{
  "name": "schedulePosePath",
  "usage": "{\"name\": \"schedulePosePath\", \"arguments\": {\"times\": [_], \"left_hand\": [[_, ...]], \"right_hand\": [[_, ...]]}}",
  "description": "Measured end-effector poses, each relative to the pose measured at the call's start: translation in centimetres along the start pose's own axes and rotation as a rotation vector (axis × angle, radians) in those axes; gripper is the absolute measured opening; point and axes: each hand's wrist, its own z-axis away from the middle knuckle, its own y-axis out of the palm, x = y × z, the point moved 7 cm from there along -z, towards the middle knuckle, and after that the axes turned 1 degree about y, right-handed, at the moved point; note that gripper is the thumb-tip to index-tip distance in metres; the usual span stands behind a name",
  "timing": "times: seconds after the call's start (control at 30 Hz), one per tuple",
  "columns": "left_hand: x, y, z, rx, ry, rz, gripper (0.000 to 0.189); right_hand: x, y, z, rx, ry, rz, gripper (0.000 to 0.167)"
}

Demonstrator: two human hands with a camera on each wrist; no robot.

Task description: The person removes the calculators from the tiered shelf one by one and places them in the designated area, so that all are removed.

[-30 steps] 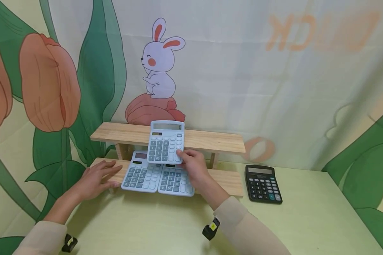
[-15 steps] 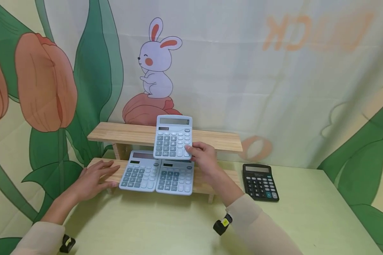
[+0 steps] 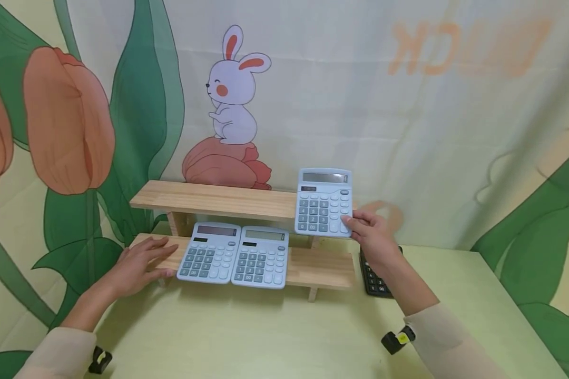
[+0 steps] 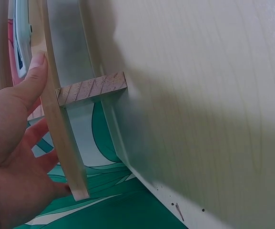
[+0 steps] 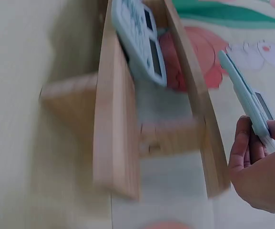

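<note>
Here we have the right hand (image 3: 373, 234) pinching a pale blue calculator (image 3: 323, 204) by its lower right corner, thumb on the keys, fingers behind, up beside the upper board (image 3: 208, 200) at its right end, and in the right wrist view we see it apart from the wood. We'd call this the placing step: a matching calculator (image 3: 209, 254) and its neighbour (image 3: 262, 259) sit side by side on the lower board (image 3: 320, 267). Next, we reckon, calls for squaring it over a board, lowering gently, letting go. Right forearm angles inward; the left hand (image 3: 144, 267) rests fingers apart on the lower board's left end.
</note>
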Motion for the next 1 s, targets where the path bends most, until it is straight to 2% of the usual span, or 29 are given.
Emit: {"name": "schedulePosePath", "arguments": {"times": [0.2, 0.33, 0.57, 0.73, 1.0], "left_hand": [[0.2, 0.0, 0.0, 0.005, -0.002, -0.013, 0.07], [0.4, 0.2, 0.0, 0.01, -0.008, -0.011, 0.07], [0.2, 0.1, -0.1, 0.013, -0.005, -0.004, 0.07], [0.1, 0.1, -0.1, 0.012, -0.003, -0.012, 0.07], [0.2, 0.1, -0.2, 0.016, -0.001, -0.02, 0.071]], "right_hand": [[-0.2, -5.9, 1.5, -0.051, 0.063, 0.01, 0.057], [-0.5, -10.0, 2.6, -0.054, 0.063, -0.018, 0.065], [-2.2, -17.2, 4.8, -0.076, 0.04, -0.03, 0.049], [-4.7, -21.3, 6.1, -0.097, 0.085, -0.026, 0.054], [-10.1, -26.0, 7.2, -0.173, 0.15, 0.022, 0.058]]}}
